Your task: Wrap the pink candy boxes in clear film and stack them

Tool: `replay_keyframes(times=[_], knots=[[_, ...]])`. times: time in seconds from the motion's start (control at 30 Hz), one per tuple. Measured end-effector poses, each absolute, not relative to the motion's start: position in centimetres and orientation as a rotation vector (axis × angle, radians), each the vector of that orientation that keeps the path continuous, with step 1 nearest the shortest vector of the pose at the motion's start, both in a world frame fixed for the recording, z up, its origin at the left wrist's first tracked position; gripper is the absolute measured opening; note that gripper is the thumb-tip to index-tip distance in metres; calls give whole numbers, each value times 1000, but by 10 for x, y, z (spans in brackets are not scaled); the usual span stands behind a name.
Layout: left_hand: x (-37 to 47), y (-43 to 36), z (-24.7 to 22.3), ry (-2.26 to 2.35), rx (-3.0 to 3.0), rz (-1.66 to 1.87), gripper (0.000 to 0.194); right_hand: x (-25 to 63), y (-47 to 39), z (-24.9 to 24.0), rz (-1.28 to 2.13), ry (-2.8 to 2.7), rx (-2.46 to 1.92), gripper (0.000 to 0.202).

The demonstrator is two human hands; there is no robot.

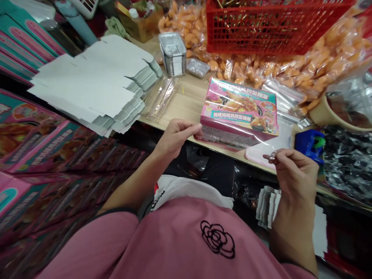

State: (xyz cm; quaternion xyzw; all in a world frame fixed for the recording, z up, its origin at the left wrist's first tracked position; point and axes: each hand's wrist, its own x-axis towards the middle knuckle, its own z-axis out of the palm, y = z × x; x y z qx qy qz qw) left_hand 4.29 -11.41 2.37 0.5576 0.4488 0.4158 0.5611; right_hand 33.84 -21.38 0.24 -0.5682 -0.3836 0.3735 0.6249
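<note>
A pink and teal printed carton (pixel 238 106) lies on the table in front of me, its surface glossy as if under clear film. At its near left corner my left hand (pixel 177 139) is closed in a pinch, fingertips against or right beside the edge; what they grip does not show clearly. My right hand (pixel 296 170) is held off the carton's near right side. Its thumb and fingers are pinched together, with a small shiny glint at the tips that I cannot name.
Flat white cartons (pixel 99 73) are stacked at left beside clear plastic sleeves (pixel 161 97). Foil trays (pixel 173 54) stand behind. A red basket (pixel 261 31) sits among orange wrapped pieces (pixel 319 73). A blue tape dispenser (pixel 309 145) is at right. Printed cartons (pixel 52 151) fill the lower left.
</note>
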Motion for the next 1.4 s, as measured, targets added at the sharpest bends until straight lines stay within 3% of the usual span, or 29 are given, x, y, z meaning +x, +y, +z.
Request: replay_keyframes(times=[1.07,1.4], knots=[[39,-81,42,1121,1499,1058,12,344,-173,22,645,-1064,-1247,15],[44,-62,47,1135,1520,1001,13,350,-156,27,773,-996,-1299,14]])
